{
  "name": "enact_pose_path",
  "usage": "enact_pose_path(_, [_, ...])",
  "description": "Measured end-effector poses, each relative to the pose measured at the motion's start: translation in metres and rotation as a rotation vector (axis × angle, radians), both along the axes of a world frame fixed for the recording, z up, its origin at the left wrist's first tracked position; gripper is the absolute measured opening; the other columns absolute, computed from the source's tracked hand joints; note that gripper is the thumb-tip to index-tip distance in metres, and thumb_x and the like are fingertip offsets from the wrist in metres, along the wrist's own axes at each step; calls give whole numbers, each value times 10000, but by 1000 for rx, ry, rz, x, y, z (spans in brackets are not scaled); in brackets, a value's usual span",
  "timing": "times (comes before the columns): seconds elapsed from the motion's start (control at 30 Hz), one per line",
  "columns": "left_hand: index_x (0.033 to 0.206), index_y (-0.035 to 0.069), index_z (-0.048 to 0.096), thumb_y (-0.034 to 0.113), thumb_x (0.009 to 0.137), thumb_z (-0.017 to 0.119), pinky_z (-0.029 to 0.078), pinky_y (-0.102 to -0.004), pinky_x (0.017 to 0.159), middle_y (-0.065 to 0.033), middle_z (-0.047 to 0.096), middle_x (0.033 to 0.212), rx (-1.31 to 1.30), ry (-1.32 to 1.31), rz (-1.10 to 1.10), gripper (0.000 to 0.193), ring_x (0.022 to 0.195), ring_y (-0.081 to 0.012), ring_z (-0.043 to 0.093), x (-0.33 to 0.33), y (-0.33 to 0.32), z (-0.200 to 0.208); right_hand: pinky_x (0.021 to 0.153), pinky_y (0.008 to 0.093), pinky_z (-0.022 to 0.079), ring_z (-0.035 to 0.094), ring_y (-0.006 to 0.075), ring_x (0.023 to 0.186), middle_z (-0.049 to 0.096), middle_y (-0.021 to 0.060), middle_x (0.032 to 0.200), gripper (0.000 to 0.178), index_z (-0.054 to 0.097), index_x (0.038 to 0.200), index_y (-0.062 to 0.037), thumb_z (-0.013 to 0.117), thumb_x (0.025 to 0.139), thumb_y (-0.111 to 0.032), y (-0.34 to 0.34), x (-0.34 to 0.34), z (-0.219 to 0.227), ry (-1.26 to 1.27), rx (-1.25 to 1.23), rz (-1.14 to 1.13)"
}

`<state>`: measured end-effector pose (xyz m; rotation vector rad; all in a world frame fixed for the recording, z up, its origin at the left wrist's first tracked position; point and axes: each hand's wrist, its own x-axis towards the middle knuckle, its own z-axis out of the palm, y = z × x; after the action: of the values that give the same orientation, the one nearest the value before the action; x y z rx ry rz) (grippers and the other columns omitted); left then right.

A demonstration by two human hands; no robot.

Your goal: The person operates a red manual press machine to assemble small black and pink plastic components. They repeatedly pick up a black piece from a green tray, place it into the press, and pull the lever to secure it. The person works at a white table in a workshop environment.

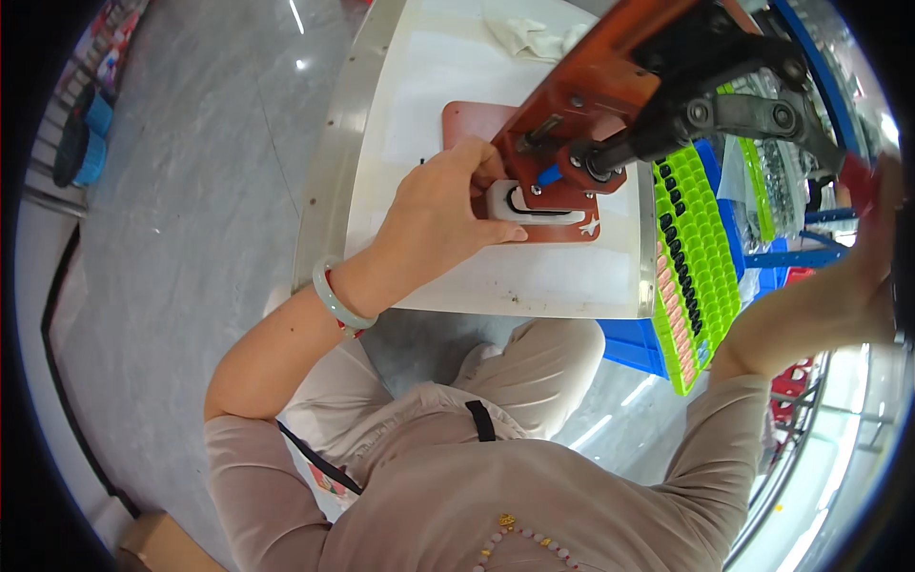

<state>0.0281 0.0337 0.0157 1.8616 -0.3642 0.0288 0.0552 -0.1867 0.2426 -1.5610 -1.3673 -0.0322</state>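
Note:
An orange-red hand press [562, 105] with a black and grey lever linkage [743, 116] stands on a white table. Beneath its ram lies a white block [498, 206] with a black curved piece [518, 200] in its recess. My left hand [434, 214] pinches the left end of this block, thumb at the near edge and fingers curled behind. Far to the right, my right hand [872, 253] is raised and closed around the red lever grip [859, 185]. It is blurred, and its fingers are partly cut off by the picture's rim.
The press's base plate [467, 122] rests on the white table [448, 276]. A whitish cloth [524, 38] lies at the back. On the right, a bright green tray [701, 238] with rows of small black and pink pieces sits over a blue bin [631, 345]. Blue shelving [791, 258] stands beyond.

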Motion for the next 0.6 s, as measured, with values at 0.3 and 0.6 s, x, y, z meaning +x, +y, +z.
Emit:
enact_pose_path(0.3, [990,22,523,52,651,838,545,-319,806,-113,672,952,-17,-23,-16,463,896,-242,683,-3,-5,-3,476,277,354,360,132,485,398,80,663,154,521,881,11,475,846,-132,16,-41,-43,-539,89,-208])
enact_pose_path(0.6, [950,40,513,122,603,853,500,-390,713,-130,641,909,-78,-42,-31,492,802,-320,622,3,-8,-7,461,309,329,294,116,454,349,42,601,74,516,868,-3,448,839,-10,32,-40,-74,-732,175,-423])
